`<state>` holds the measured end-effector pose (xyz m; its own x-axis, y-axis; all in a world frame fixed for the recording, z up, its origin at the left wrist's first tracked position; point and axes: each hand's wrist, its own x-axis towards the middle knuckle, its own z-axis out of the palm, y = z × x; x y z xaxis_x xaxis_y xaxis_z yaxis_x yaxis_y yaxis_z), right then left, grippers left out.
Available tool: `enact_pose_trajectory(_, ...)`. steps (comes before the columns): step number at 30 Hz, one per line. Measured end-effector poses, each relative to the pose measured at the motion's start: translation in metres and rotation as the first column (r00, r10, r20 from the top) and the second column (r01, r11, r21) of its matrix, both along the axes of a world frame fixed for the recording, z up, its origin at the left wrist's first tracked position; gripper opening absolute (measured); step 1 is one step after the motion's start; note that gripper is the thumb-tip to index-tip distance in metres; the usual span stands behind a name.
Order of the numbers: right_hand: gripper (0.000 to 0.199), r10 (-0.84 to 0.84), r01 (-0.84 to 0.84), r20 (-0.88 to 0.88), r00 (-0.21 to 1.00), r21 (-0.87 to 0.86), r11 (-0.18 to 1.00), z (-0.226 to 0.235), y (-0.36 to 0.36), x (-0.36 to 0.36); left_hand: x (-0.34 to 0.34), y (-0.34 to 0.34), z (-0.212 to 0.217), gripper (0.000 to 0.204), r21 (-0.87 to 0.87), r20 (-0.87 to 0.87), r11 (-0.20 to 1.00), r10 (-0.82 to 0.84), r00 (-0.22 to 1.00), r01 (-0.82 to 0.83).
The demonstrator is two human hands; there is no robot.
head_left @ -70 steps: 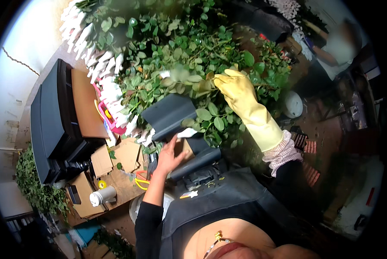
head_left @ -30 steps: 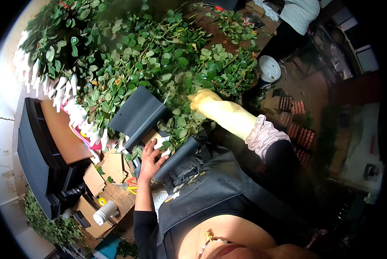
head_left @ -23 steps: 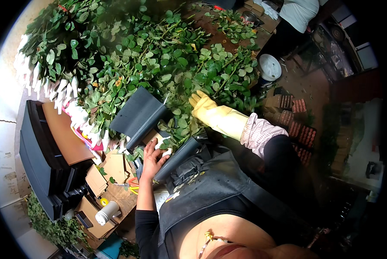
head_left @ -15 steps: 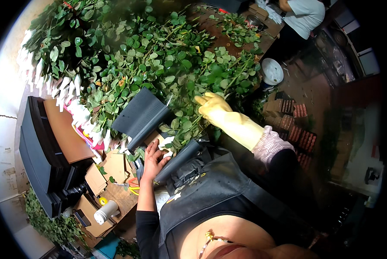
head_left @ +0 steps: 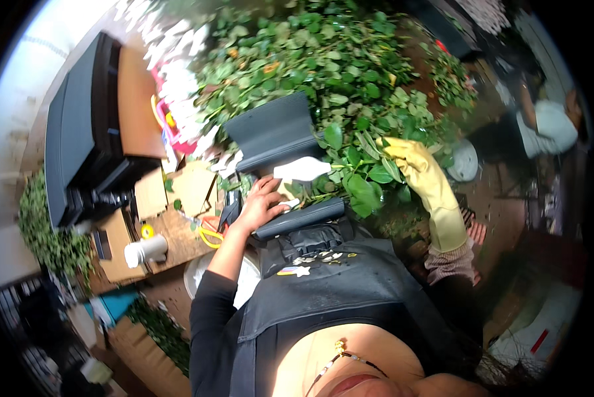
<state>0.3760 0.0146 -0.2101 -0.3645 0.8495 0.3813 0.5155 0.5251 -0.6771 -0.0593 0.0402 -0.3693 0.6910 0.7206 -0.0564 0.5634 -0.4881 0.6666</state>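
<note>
Moved since half a second ago: a white-sleeved stem (head_left: 302, 169) now shows at mid-frame, over the ridged black holder (head_left: 270, 129), and the yellow-gloved right hand (head_left: 412, 162) is farther right in a shifted view.

The stem's sleeved head points left and its leaves spread right; whether it touches the holder cannot be told. The step appears to be laying it in; next seems to call for lining its head up with the lower white sleeve (head_left: 289, 204). The bare left hand (head_left: 262, 202) lies palm down, fingers bent over the holder's left end; any pinch is unclear. From lower right, the glove reaches upward, fingers seemingly clamped on the stem's leafy part. Beyond, a leafy pile (head_left: 323, 59) fills the upper middle.
</note>
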Motion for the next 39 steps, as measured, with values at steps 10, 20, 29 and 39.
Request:
enact_pose_trajectory(10, 0.029, 0.193, -0.078, 0.397, 0.897, -0.288, 0.955, -0.030, 0.021, -0.066, -0.001, -0.008, -0.006, 0.096, -0.042, 0.238, 0.977, 0.213, 0.948, -0.209)
enact_pose_trajectory(20, 0.016, 0.377, 0.170, 0.696, 0.611, -0.581, 0.796, -0.070, 0.049, -0.085, -0.003, -0.012, -0.012, 0.080, -0.047, 0.205, 0.981, 0.194, 0.959, -0.188)
enact_pose_trajectory(29, 0.025, -0.255, 0.154, 0.660, 0.707, 0.208, 0.966, -0.037, -0.002, -0.086, 0.002, -0.007, 0.003, 0.067, 0.004, 0.085, 0.989, 0.149, 0.985, -0.150)
enact_pose_trajectory(39, 0.037, -0.294, 0.509, 0.779, 0.553, -0.037, 0.860, -0.165, -0.081, -0.086, 0.006, -0.009, 0.009, 0.065, -0.126, 0.074, 0.970, 0.220, 0.973, -0.210)
